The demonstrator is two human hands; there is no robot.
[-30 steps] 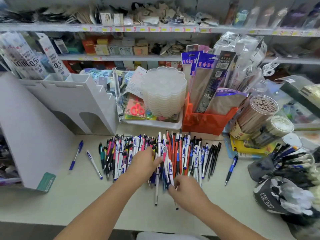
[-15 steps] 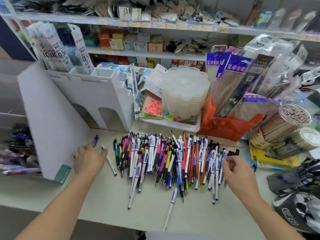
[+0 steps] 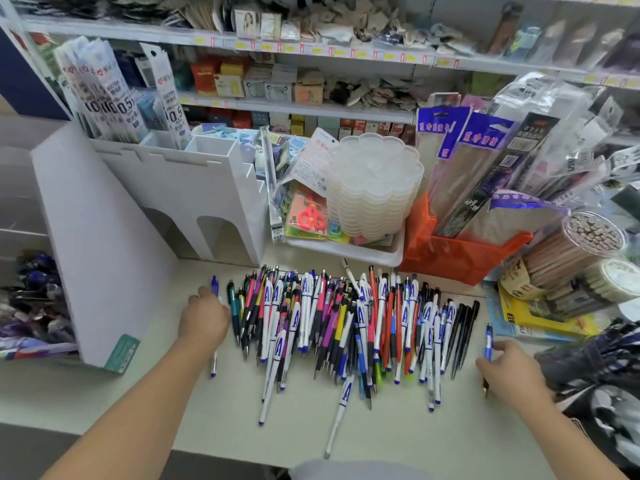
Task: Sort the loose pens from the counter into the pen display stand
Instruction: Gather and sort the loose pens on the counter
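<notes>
Loose pens (image 3: pixel 346 323): heaped mid-table (image 3: pixel 398 438). White display stand (image 3: pixel 194 188): rear left. Left hand (image 3: pixel 204 318): curled round a blue-capped pen (image 3: pixel 214 285) beside the heap. Right hand (image 3: pixel 509 374): pinching blue pen (image 3: pixel 488 336) at the heap's right edge.

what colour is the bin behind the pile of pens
Orange: the bin holding packaged goods, seen in the head view.
</notes>
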